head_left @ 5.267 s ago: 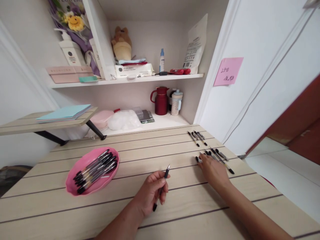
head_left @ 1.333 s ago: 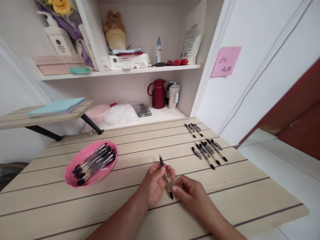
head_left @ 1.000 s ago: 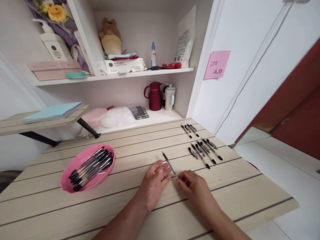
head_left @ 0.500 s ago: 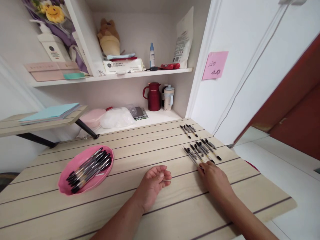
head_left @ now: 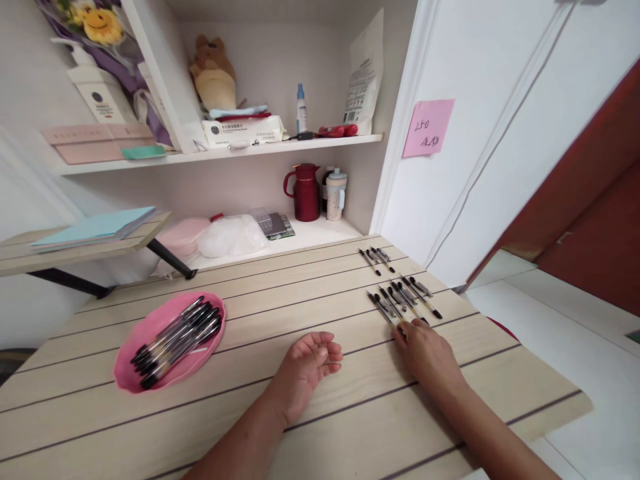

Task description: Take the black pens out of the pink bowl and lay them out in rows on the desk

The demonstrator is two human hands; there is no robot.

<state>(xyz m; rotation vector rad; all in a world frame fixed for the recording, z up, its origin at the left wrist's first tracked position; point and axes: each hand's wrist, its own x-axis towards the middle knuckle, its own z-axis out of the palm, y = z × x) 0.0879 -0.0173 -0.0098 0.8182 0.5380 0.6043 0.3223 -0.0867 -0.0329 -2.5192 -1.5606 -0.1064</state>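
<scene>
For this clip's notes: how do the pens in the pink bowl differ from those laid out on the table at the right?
Arrangement: the bowl pens are heaped over one another inside the pink bowl; the laid-out pens lie roughly side by side in two groups on the table.
Contact: the right hand reaches the nearest laid-out pen; neither hand touches the bowl pens.
Shared: both have black parts and yellowish sections.
</scene>
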